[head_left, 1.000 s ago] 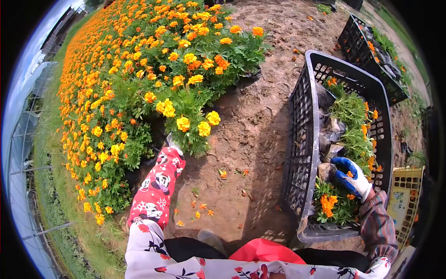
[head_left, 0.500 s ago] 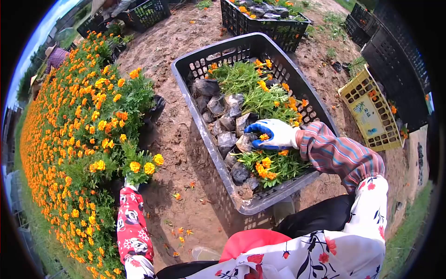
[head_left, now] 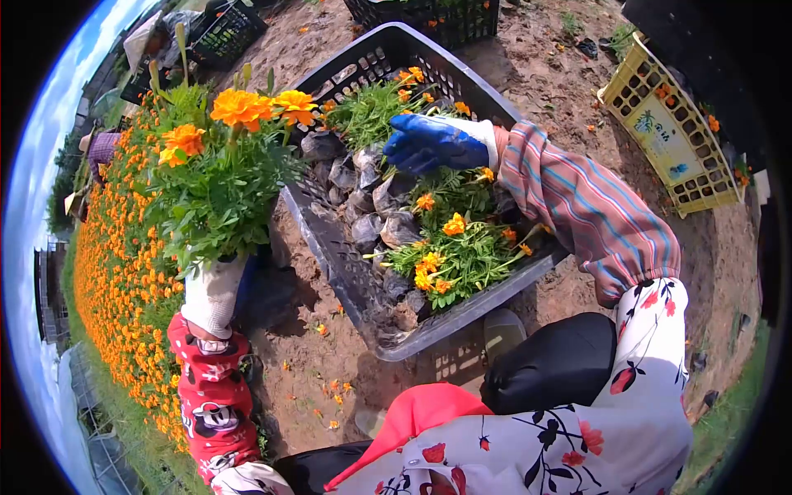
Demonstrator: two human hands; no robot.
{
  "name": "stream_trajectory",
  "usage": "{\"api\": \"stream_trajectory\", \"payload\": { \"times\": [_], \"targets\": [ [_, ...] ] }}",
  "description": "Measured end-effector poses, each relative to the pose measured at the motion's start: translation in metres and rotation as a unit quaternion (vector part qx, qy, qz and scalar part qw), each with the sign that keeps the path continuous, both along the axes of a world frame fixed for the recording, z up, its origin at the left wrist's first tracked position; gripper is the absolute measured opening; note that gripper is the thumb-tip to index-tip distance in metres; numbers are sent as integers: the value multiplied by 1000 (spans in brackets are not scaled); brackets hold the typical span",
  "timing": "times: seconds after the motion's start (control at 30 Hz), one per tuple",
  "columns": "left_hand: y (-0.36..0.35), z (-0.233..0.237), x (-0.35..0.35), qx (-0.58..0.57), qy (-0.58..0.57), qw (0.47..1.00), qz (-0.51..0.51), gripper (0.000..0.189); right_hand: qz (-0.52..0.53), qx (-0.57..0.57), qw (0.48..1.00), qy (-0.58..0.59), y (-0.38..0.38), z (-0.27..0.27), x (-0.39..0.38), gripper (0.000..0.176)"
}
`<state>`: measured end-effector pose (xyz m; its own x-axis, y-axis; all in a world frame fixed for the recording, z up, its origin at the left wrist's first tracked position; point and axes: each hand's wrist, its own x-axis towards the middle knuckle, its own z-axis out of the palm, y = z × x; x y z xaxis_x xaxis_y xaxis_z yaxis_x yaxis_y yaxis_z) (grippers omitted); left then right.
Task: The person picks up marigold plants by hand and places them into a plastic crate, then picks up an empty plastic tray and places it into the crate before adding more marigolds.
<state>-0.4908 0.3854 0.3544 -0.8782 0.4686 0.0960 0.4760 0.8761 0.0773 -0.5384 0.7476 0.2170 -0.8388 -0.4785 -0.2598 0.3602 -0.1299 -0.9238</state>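
- Left hand [head_left: 213, 293], gloved, is clamped around the low part of a marigold plant [head_left: 223, 190], though leaves hide its fingertips. Half a second ago it was down at the bed's edge; now the plant stands upright above it, so its weight appears to rest on this hand alone.
- Right hand [head_left: 439, 144], in a blue-palmed glove, has its fingers extended and close together, with nothing visible in them. It has moved from the root bags nearer the person to hover over the middle of the crate, which leaves more of the lower plants uncovered.
- Beneath the right hand, the black plastic crate [head_left: 478, 311] holds marigolds laid on their sides [head_left: 455, 262], flowers toward the striped sleeve [head_left: 586, 202], and dark root bags [head_left: 367, 229] toward the left hand.
- Between the left hand and the crate lies bare soil [head_left: 301, 359], dotted with fallen blossoms.
- Outward from the left hand spreads the marigold bed [head_left: 124, 330], thick with orange flowers.
- Off to the right hand's outer side, a yellow crate [head_left: 664, 136] sits tilted.
- Farther ahead of the right hand is another black crate [head_left: 433, 21]; far beyond the left hand, a person in a plaid top [head_left: 103, 148] is beside the flowers.
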Motion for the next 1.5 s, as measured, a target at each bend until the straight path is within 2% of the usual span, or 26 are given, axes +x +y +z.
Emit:
{"api": "stream_trajectory", "payload": {
  "times": [0.07,0.1,0.13,0.17,0.2,0.27,0.33,0.37,0.4,0.47,0.5,0.53,0.57,0.63,0.7,0.77,0.87,0.9,1.0,1.07,1.17,1.2,1.3,1.33,1.4,1.5],
  "targets": [
    [65,1,1,-65,110,975,-183,21,-4,-57,988,141,22,35,-24,58],
    [99,-10,4,-7,59,982,-177,24,6,-85,967,239,34,52,-35,59],
    [132,-24,16,-53,35,991,-115,29,12,-117,937,329,45,69,-46,60],
    [158,-41,33,-89,12,987,-130,38,-74,-195,968,143,43,119,-8,42],
    [190,-56,46,-155,-147,974,-80,49,-12,-183,960,212,46,126,-5,44],
    [214,-121,63,-159,-253,945,-130,62,17,-53,887,458,38,108,3,53],
    [220,-107,53,-137,-360,917,-103,75,91,76,929,352,24,116,47,49],
    [209,-97,39,-88,-417,892,-153,82,106,176,892,402,21,107,62,50],
    [183,-96,30,146,-307,882,-325,82,120,273,843,448,19,95,74,51],
    [153,-65,10,243,-633,722,-138,62,178,271,845,426,12,76,90,61],
    [141,-48,8,217,-531,811,-115,52,132,297,821,470,7,65,99,68],
    [128,-37,4,169,-480,860,-31,41,167,345,802,458,0,66,99,72],
    [113,-35,1,145,-296,937,-117,32,160,359,784,481,-7,58,100,73],
    [84,-30,3,217,-253,943,-17,29,151,370,735,547,-23,35,101,77],
    [45,-30,13,259,-243,932,67,29,241,403,669,577,-26,9,104,86],
    [-10,-30,25,167,-196,961,98,28,285,415,658,560,-15,-8,100,94],
    [-114,-96,62,92,-206,959,169,31,310,431,664,527,-22,8,95,96],
    [-129,-116,85,53,-272,927,253,36,315,427,668,522,-26,13,93,95],
    [-183,-218,146,-97,-425,871,225,52,327,462,651,506,-38,24,96,96],
    [-189,-248,157,-130,-405,868,254,56,332,483,639,499,-47,30,98,97],
    [-225,-258,132,-226,-224,929,189,56,328,499,635,490,-54,30,98,102],
    [-246,-262,116,-293,-176,927,155,44,330,506,631,487,-56,29,98,104],
    [-320,-257,65,-521,-99,844,82,42,325,509,620,501,-63,27,96,99],
    [-366,-292,49,-601,-130,779,123,44,323,516,618,498,-63,21,96,99],
    [-387,-274,34,-658,-179,712,168,49,308,524,611,508,-62,17,97,97],
    [-385,-267,17,-618,-312,704,159,48,306,536,618,486,-70,25,97,100]
  ]
}}
